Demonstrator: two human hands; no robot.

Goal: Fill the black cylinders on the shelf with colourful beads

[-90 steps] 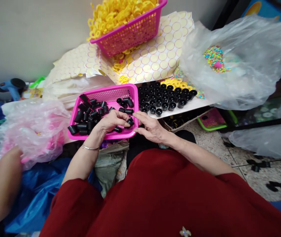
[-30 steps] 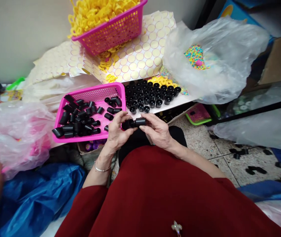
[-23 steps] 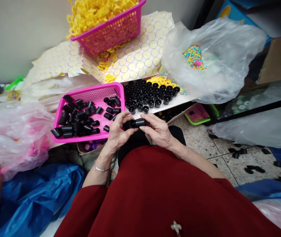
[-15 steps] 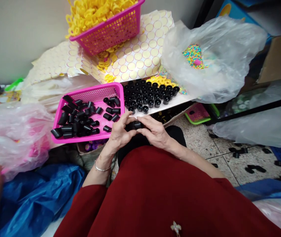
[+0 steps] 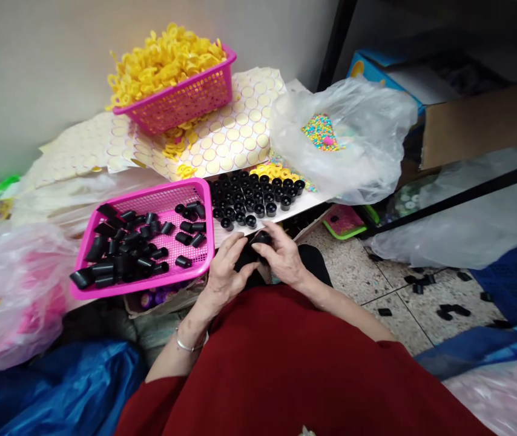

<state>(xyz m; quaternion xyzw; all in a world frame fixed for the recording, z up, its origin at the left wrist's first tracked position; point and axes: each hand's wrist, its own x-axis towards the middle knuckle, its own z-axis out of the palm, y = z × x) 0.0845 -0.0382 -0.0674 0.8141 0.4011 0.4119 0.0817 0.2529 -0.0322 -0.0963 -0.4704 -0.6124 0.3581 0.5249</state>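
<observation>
My left hand (image 5: 226,271) and my right hand (image 5: 282,257) meet over my lap, both closed round a small black plastic tube piece (image 5: 258,240) held between the fingertips. Just left of them sits a flat pink basket (image 5: 149,197) with several loose black tubes (image 5: 126,245). Behind my hands, rows of black cups (image 5: 253,194) stand upright on a white board (image 5: 306,203).
A pink basket of yellow rings (image 5: 172,72) sits on sheets of round stickers (image 5: 235,133) by the wall. A clear bag of coloured beads (image 5: 331,136) lies to the right. Plastic bags (image 5: 8,290) lie at left, and black pieces (image 5: 449,310) are scattered on the floor.
My hands took a black piece from the pink basket, brought it over my lap and pressed together on it. The camera view shifted up and right; the other person's hand left the picture.
</observation>
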